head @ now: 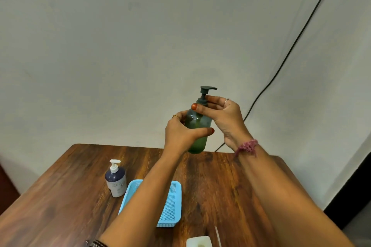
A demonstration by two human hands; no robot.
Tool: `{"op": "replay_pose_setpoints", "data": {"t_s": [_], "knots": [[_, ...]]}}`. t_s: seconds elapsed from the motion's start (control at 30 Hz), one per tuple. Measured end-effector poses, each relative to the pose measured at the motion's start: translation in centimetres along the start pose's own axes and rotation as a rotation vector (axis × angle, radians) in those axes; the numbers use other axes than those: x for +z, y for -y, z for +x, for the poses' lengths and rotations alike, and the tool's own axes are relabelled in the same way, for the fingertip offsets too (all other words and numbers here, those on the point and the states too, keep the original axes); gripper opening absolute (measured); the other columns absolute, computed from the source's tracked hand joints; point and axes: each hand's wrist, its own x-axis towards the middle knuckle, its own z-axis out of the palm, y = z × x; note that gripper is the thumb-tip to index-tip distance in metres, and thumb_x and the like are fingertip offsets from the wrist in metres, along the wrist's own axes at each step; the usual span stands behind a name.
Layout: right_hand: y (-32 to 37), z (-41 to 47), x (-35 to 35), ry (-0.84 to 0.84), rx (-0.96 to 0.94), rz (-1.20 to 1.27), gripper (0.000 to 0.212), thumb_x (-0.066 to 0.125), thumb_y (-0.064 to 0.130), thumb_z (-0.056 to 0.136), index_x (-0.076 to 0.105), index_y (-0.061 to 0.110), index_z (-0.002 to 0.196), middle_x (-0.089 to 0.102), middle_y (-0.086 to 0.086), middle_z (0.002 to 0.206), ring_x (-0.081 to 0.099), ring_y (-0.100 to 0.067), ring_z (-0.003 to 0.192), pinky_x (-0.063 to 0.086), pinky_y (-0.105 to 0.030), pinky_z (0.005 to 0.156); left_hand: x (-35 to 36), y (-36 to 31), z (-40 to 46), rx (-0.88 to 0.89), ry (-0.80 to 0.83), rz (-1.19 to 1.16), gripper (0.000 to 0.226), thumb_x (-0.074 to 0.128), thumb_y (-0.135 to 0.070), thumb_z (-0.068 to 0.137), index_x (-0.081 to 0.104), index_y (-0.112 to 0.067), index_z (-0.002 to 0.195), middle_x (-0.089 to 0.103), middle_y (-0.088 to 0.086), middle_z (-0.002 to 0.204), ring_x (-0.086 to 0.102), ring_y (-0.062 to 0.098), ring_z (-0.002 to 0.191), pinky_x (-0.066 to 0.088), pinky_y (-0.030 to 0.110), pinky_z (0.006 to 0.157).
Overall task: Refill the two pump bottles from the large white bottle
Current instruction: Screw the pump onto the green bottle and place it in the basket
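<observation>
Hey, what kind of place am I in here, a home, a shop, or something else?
Probably a plain indoor room, perhaps a home or a simple workspace; I cannot tell which. A wooden table stands against a bare pale wall, a black cable runs down that wall, and a blue plastic basket sits on the table.

A plain grey-white wall (pixel 140 36) fills the upper view, evenly lit and faintly smudged. A thin black cable (pixel 297 38) runs down it from one o'clock to four o'clock, ending behind the dark wood-grain worktop (pixel 216 182). At four o'clock a black skirting strip (pixel 347 204) edges the wall.
</observation>
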Motion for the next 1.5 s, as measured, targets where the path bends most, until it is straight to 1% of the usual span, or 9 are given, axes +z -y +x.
{"op": "replay_pose_setpoints", "data": {"t_s": [0.2,0.57,0.7,0.87,1.0,1.13,1.3,1.4,1.5], "knots": [[0.5,0.4,-1.5,0.291,0.033,-0.008,0.035,0.066,0.005,0.084,0.061,0.004,0.119,0.07,-0.008,0.113,0.065,-0.014,0.107,0.051,-0.023,0.091,-0.4,0.0,-0.1,-0.005,0.037,0.008,0.079,0.089,-0.028,0.058,0.052,-0.018,0.127,0.057,-0.005,0.116,0.054,0.013,0.102,0.048,0.02,0.079],[-1.0,-1.0,1.4,0.043,-0.022,0.026,0.027,0.072,0.004,0.08,0.068,0.008,0.107,0.073,-0.007,0.1,0.07,-0.012,0.093,0.055,-0.022,0.083,-0.6,0.9,-0.7,0.004,-0.03,-0.008,0.078,0.089,-0.029,0.056,0.053,-0.016,0.124,0.058,-0.005,0.111,0.056,0.011,0.099,0.044,0.012,0.071],[-1.3,-1.4,2.0,0.014,-0.115,-0.178,0.038,0.078,0.018,0.076,0.068,0.012,0.112,0.072,0.0,0.105,0.066,-0.009,0.102,0.053,-0.028,0.09,-1.5,1.3,-1.0,0.014,-0.033,-0.015,0.078,0.088,-0.03,0.059,0.052,-0.018,0.127,0.056,-0.007,0.113,0.054,0.011,0.101,0.044,0.013,0.074],[-1.4,-2.3,1.5,0.236,0.09,-0.497,0.094,0.085,0.043,0.061,0.04,0.02,0.14,0.048,0.007,0.138,0.052,-0.015,0.12,0.047,-0.035,0.099,-3.4,2.4,-1.1,0.014,-0.005,-0.034,0.069,0.085,-0.024,0.065,0.054,-0.02,0.126,0.061,-0.006,0.115,0.058,0.012,0.105,0.048,0.017,0.081],[-3.2,-3.6,3.3,0.189,0.116,-0.508,0.08,0.086,0.046,0.059,0.051,0.021,0.127,0.058,0.004,0.123,0.059,-0.018,0.109,0.052,-0.041,0.094,-5.1,3.4,-1.9,0.042,0.027,-0.047,0.067,0.08,-0.013,0.069,0.053,-0.02,0.13,0.061,-0.01,0.108,0.059,0.007,0.1,0.047,0.011,0.077],[-4.3,-4.4,5.7,0.141,0.086,-0.553,0.07,0.086,0.039,0.062,0.057,0.017,0.121,0.062,0.003,0.115,0.06,-0.016,0.105,0.053,-0.035,0.091,-7.3,5.4,-2.7,0.022,0.081,-0.028,0.077,0.081,-0.023,0.067,0.046,-0.02,0.136,0.061,-0.007,0.12,0.06,0.012,0.111,0.051,0.025,0.092],[-7.1,-5.5,9.2,0.128,0.133,-0.562,0.063,0.085,0.037,0.064,0.06,0.016,0.118,0.064,0.004,0.112,0.06,-0.015,0.103,0.053,-0.032,0.088,-12.4,8.6,-4.7,-0.036,0.163,0.096,0.101,0.085,-0.026,0.067,0.028,-0.015,0.149,0.048,-0.004,0.141,0.051,0.001,0.117,0.042,0.01,0.09],[-9.4,-6.1,11.2,0.14,0.158,-0.579,0.059,0.085,0.031,0.067,0.059,0.016,0.118,0.061,0.007,0.108,0.057,-0.012,0.099,0.046,-0.015,0.073,-16.5,12.0,-6.3,-0.107,0.124,0.191,0.093,0.084,-0.026,0.069,0.034,-0.013,0.147,0.046,0.0,0.144,0.046,0.013,0.13,0.041,0.026,0.104],[-12.2,-6.7,12.6,0.143,0.196,-0.596,0.06,0.086,0.026,0.066,0.059,0.016,0.118,0.06,0.005,0.109,0.055,-0.011,0.098,0.038,-0.008,0.066,-20.1,15.3,-7.8,-0.182,0.095,0.225,0.075,0.08,-0.022,0.074,0.045,-0.011,0.14,0.053,0.003,0.138,0.053,0.015,0.121,0.045,0.026,0.099]]}}
